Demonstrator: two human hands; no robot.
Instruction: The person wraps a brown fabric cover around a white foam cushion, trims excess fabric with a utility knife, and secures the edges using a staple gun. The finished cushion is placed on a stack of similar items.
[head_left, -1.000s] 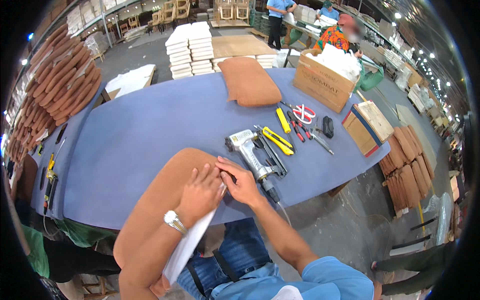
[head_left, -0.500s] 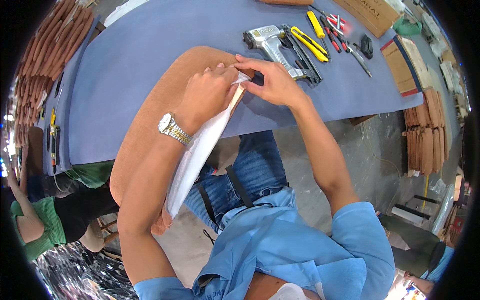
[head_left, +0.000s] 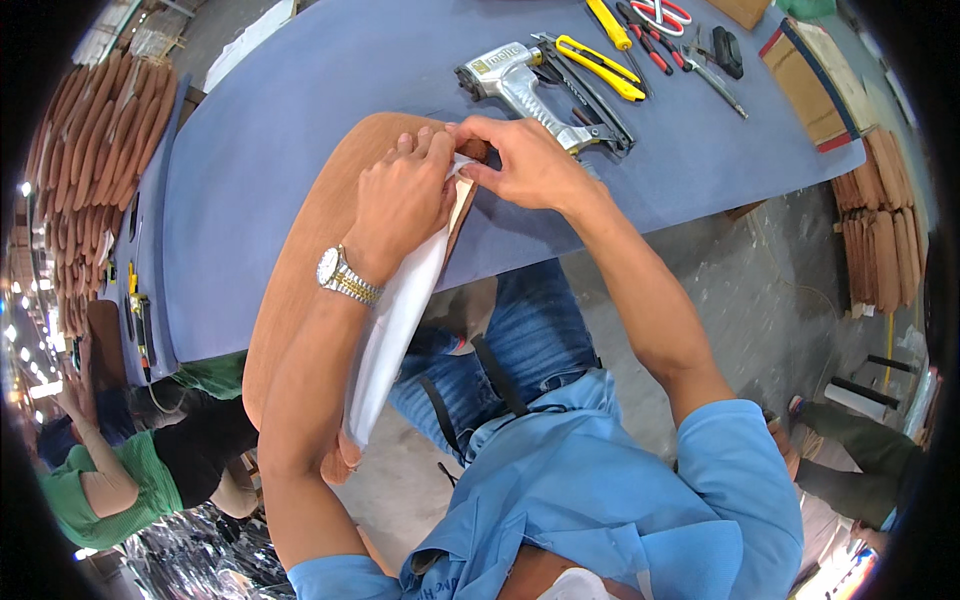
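A brown upholstered seat panel (head_left: 300,250) lies half on the blue table (head_left: 300,90) and half over its near edge, above my lap. A white foam layer (head_left: 395,320) shows along its right side. My left hand (head_left: 400,195), with a metal wristwatch, presses on the panel's top corner and grips the covering there. My right hand (head_left: 520,160) pinches the same corner of covering from the right. Both hands touch each other at that corner.
A silver pneumatic staple gun (head_left: 520,85) lies just beyond my right hand, with yellow-handled cutters (head_left: 600,65), red scissors (head_left: 660,12) and small tools. Cardboard pieces (head_left: 815,85) sit at the table's right end. Stacked brown panels (head_left: 90,160) stand left. A person in green (head_left: 110,480) sits lower left.
The view has dropped closer to my lap and the panel's corner. Both hands have closed in tighter on the corner of the covering; the tools stayed put.
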